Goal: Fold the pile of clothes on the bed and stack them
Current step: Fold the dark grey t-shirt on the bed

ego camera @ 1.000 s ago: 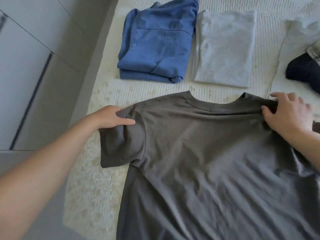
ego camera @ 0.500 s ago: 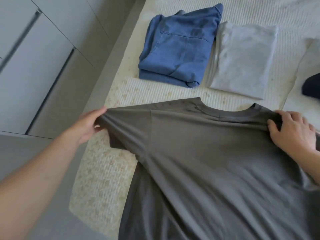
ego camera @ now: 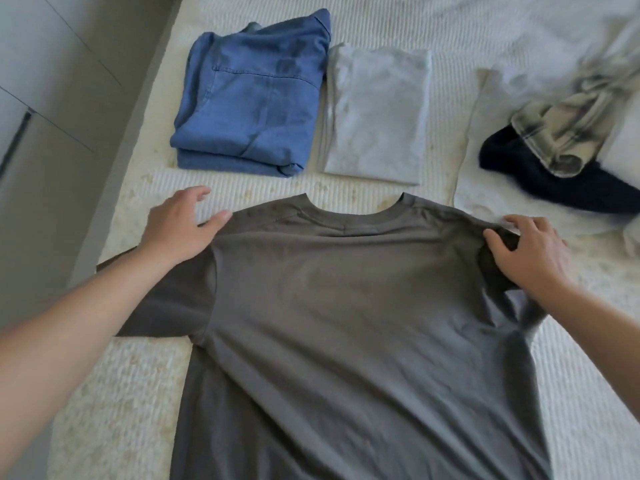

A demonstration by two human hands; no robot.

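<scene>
The brown shirt (ego camera: 346, 323) lies spread out flat on the bed (ego camera: 381, 26), neck hole pointing away from the person. Half a second ago the left hand (ego camera: 180, 226) was pinching the end of the sleeve and pulling it out to the side. Now it has let go. That hand is open, fingers loose and a bit spread, and it rests at the shoulder of the shirt, just left of the neck hole. The sleeve (ego camera: 166, 299) it pulled now lies flat and smooth, sticking out from the shirt's left side.

The right hand (ego camera: 530, 251) has not let go. Its fingers and thumb are curled around a bunched bit of cloth at the shirt's other shoulder, so that side is a little lumpy.

I think this means the smoothing step is almost done. One side is ready, and the other shoulder needs a tug before the folding can start.

Past the shirt's neck hole sit two folded things, side by side and touching: a blue one (ego camera: 249, 98) and a light grey one (ego camera: 377, 116). Off to the right of the shirt is the pile left to do, with a dark blue thing (ego camera: 561, 188) and a checked one (ego camera: 568, 133) on top of it. So two are done, one is in hand, and some wait.
</scene>
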